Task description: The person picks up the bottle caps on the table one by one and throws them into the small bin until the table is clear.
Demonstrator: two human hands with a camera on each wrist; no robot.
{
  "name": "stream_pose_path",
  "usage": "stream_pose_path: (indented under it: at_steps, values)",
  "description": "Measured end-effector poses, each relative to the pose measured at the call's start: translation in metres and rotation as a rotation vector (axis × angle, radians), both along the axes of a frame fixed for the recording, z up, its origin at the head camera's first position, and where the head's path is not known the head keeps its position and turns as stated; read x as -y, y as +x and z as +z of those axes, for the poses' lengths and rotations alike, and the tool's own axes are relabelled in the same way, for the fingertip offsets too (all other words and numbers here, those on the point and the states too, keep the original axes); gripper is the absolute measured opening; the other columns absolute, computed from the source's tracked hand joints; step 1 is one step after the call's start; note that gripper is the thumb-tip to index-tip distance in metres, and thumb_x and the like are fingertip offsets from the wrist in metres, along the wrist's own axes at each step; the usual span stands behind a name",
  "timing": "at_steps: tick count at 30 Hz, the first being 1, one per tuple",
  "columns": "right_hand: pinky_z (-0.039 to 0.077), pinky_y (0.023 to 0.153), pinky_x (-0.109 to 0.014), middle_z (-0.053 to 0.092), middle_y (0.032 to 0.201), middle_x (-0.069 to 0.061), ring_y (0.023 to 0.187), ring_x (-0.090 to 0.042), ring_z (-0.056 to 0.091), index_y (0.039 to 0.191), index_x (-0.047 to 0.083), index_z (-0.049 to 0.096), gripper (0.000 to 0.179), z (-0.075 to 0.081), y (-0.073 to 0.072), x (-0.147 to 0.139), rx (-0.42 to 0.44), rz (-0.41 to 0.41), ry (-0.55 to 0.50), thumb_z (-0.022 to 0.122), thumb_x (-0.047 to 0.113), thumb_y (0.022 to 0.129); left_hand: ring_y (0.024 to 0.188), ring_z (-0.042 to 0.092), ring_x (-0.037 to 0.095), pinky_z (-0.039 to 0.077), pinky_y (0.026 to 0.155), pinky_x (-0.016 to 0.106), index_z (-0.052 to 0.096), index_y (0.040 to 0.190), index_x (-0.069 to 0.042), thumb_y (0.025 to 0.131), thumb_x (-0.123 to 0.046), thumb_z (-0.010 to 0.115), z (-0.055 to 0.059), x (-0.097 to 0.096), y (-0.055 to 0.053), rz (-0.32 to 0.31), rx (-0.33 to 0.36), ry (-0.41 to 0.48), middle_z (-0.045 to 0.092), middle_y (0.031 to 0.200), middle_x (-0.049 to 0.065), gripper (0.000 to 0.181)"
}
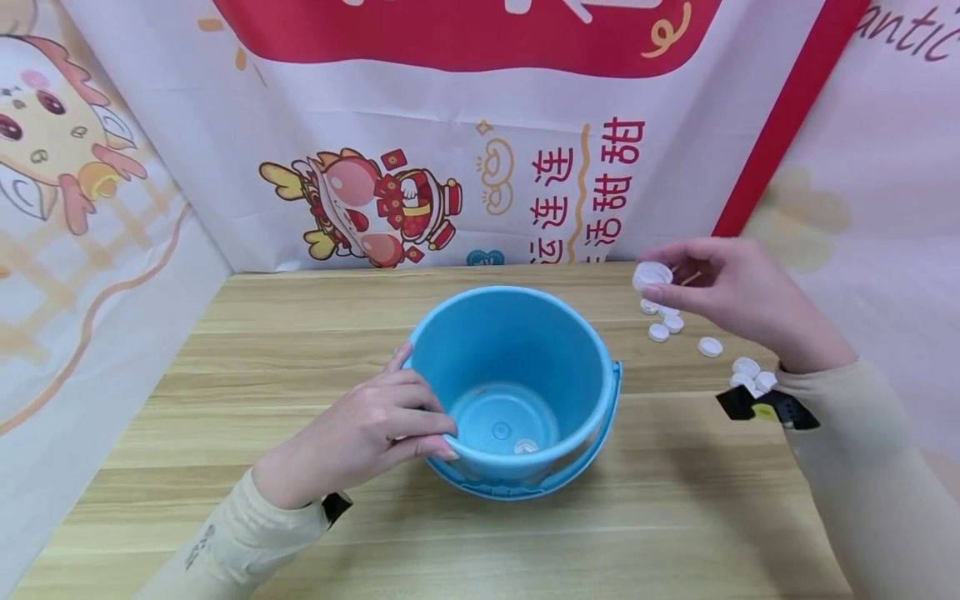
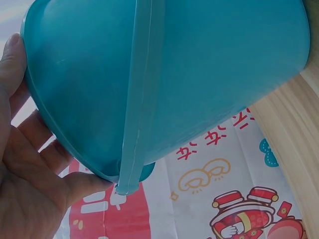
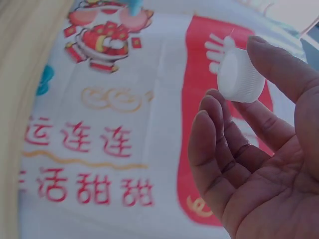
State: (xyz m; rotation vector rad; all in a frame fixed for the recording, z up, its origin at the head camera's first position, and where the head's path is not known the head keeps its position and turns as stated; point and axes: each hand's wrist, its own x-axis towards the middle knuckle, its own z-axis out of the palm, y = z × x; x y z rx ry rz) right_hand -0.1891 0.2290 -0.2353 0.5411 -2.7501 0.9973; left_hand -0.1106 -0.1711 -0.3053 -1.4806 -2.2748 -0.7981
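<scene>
A blue plastic bucket (image 1: 517,358) stands upright mid-table with its handle (image 1: 600,442) folded down. My left hand (image 1: 375,425) holds its near left rim, fingers curled round the wall; the left wrist view shows that hand (image 2: 30,169) against the bucket wall (image 2: 199,74). One white cap (image 1: 526,447) lies on the bucket floor. My right hand (image 1: 720,292) hovers above the table to the bucket's right and pinches a white bottle cap (image 1: 651,275) between thumb and fingertips, plainly seen as the cap (image 3: 240,75) in the right wrist view.
Several loose white caps (image 1: 675,323) lie on the wooden table (image 1: 300,333) under and behind my right hand, more caps (image 1: 752,373) near my right wrist. Printed banner walls (image 1: 450,167) enclose the table at back, left and right.
</scene>
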Motion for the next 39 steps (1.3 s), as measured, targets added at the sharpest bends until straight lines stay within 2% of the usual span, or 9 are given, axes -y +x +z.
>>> stream_pose_path:
  at_steps: [5, 8, 14, 21, 29, 33, 39]
  values:
    - [0.052, 0.065, -0.019, 0.068, 0.094, -0.001, 0.082, -0.019, 0.06, 0.12, 0.02, 0.072, 0.043, 0.019, -0.007, 0.022, -0.014, 0.052, 0.029, 0.082, 0.039, 0.082, 0.093, 0.06, 0.012, 0.023, 0.109, 0.067, 0.079, 0.105, -0.016, 0.086, -0.031, 0.074, 0.0, -0.001, 0.0, -0.004, 0.002, 0.004, 0.069, 0.092, -0.007, 0.025]
    - [0.052, 0.066, -0.019, 0.068, 0.095, -0.001, 0.082, -0.02, 0.06, 0.122, 0.019, 0.072, 0.044, 0.027, -0.009, 0.033, -0.026, 0.089, 0.046, 0.081, 0.04, 0.083, 0.093, 0.06, 0.012, 0.023, 0.109, 0.067, 0.079, 0.104, -0.016, 0.087, -0.033, 0.072, 0.0, -0.002, 0.0, -0.002, 0.004, 0.003, 0.069, 0.092, -0.007, 0.025]
    - [0.053, 0.067, -0.02, 0.068, 0.094, 0.002, 0.078, -0.017, 0.061, 0.122, 0.018, 0.071, 0.042, 0.04, -0.015, 0.057, -0.075, 0.165, 0.058, 0.08, 0.037, 0.085, 0.094, 0.06, 0.012, 0.023, 0.11, 0.066, 0.079, 0.105, -0.015, 0.09, -0.036, 0.068, 0.0, -0.002, -0.001, -0.001, 0.012, 0.004, 0.07, 0.093, -0.006, 0.028]
    - [0.055, 0.063, -0.025, 0.07, 0.092, 0.004, 0.075, -0.015, 0.062, 0.121, 0.018, 0.071, 0.041, 0.054, -0.018, 0.082, -0.091, 0.252, 0.064, 0.08, 0.036, 0.085, 0.094, 0.061, 0.013, 0.023, 0.109, 0.067, 0.079, 0.105, -0.014, 0.091, -0.035, 0.068, 0.0, -0.002, -0.001, -0.002, 0.005, -0.001, 0.07, 0.093, -0.005, 0.028]
    - [0.058, 0.073, -0.028, 0.07, 0.099, 0.002, 0.082, -0.014, 0.064, 0.123, 0.018, 0.071, 0.043, 0.057, -0.021, 0.106, -0.096, 0.32, 0.04, 0.081, 0.035, 0.084, 0.094, 0.06, 0.013, 0.024, 0.109, 0.067, 0.079, 0.106, -0.014, 0.09, -0.036, 0.068, -0.001, -0.001, -0.001, 0.002, 0.008, 0.002, 0.07, 0.093, -0.005, 0.028]
    - [0.058, 0.073, -0.029, 0.07, 0.101, 0.003, 0.082, -0.013, 0.065, 0.124, 0.018, 0.07, 0.044, 0.056, -0.022, 0.114, -0.059, 0.344, 0.035, 0.081, 0.034, 0.084, 0.094, 0.06, 0.011, 0.024, 0.109, 0.067, 0.079, 0.105, -0.015, 0.089, -0.036, 0.069, -0.001, 0.0, -0.001, 0.003, 0.012, 0.004, 0.07, 0.093, -0.006, 0.028]
    - [0.058, 0.074, -0.029, 0.07, 0.103, 0.004, 0.083, -0.011, 0.066, 0.125, 0.017, 0.07, 0.046, 0.055, -0.021, 0.121, -0.05, 0.386, 0.028, 0.082, 0.032, 0.083, 0.094, 0.06, 0.013, 0.024, 0.108, 0.068, 0.078, 0.106, -0.014, 0.09, -0.035, 0.068, -0.001, 0.0, -0.001, 0.005, 0.014, 0.004, 0.07, 0.093, -0.005, 0.028]
